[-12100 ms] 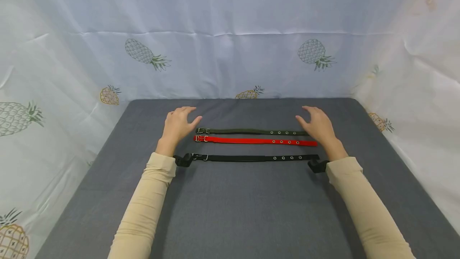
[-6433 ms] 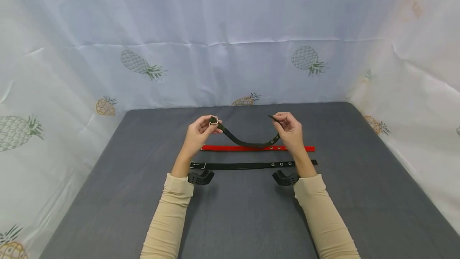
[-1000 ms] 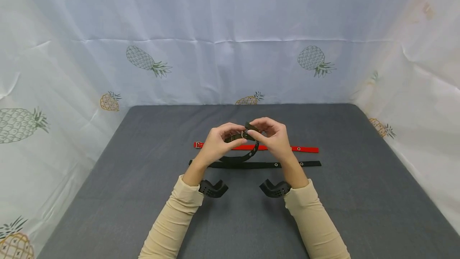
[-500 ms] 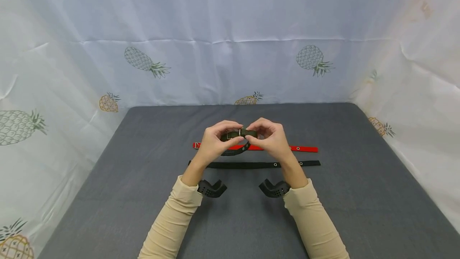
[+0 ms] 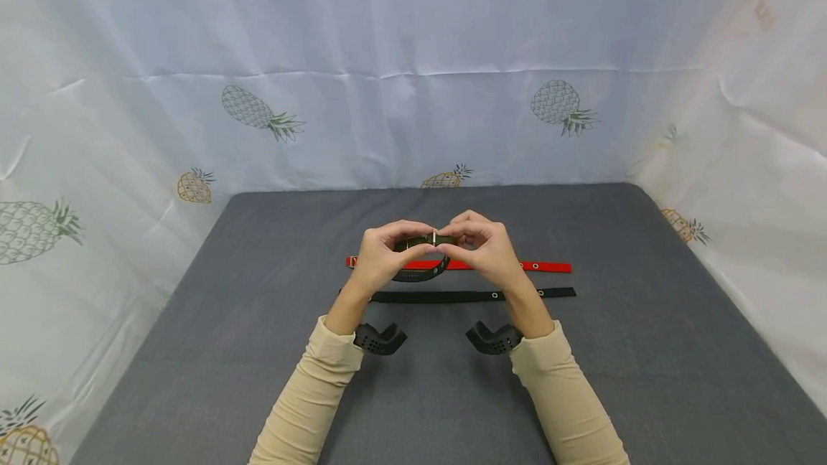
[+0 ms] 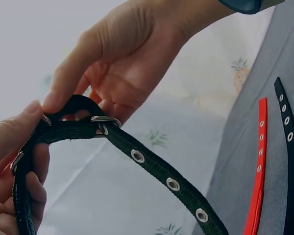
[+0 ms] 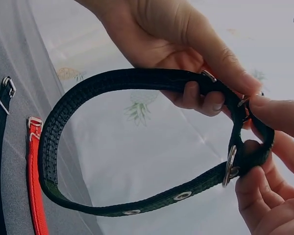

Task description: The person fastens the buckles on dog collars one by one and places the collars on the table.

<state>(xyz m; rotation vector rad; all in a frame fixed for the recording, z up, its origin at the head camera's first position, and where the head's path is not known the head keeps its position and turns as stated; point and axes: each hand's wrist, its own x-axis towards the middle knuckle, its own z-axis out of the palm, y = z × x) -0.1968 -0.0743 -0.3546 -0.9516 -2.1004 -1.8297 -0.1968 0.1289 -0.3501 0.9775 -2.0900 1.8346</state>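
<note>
A dark green collar (image 7: 108, 78) with metal eyelets is bent into a loop above the table, between both hands. My left hand (image 5: 381, 253) grips its buckle end, thumb and fingers pinching beside the metal buckle (image 5: 433, 238). With thumb and fingertips, my right hand (image 5: 487, 246) pinches the strap's eyelet end at the buckle. In the right wrist view that end curls back on itself in a small bend, and a metal ring (image 7: 230, 166) sits around the strap. Fingertips of both hands meet at the buckle and partly hide it.
Behind the hands, a red collar (image 5: 549, 267) lies straight across the grey table (image 5: 426, 393). A black collar (image 5: 439, 297) lies parallel, closer to the person. Pineapple-print white cloth (image 5: 400, 128) hangs around the back and sides. Each wrist carries a black camera mount (image 5: 381, 339).
The green collar was lifted off the table and looped. Over the last second, the right hand has brought the strap end in against the buckle, and its protruding tip is no longer visible.
</note>
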